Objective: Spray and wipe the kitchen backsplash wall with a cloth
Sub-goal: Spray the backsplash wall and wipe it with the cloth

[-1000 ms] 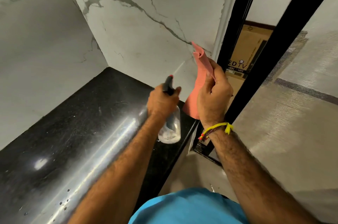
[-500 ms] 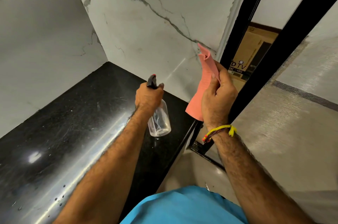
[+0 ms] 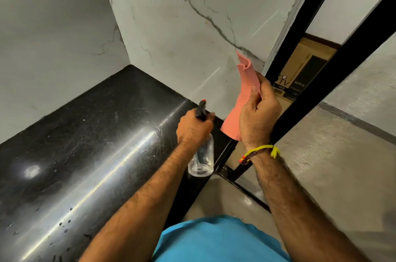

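Caught mid-chore: left hand point(image 3: 194, 126) wrapped round the neck of a clear spray bottle point(image 3: 201, 160), black nozzle aimed toward the marble-look wall point(image 3: 182, 32), bottle hanging over the counter's end, apparently so a squeeze would land on the tile. Right hand point(image 3: 258, 119) raised beside it, fingers curled round a pink cloth point(image 3: 242, 94), held upright and loosely folded, its top corner just short of the wall near the dark vein, probably kept ready for the wipe. Hands near each other, not touching. Below, black stone counter point(image 3: 85, 144) glinting with scattered droplets. Beyond the black door frame point(image 3: 300, 32), a cardboard TV box point(image 3: 304, 69). No mist visible; wiping judged not yet under way.
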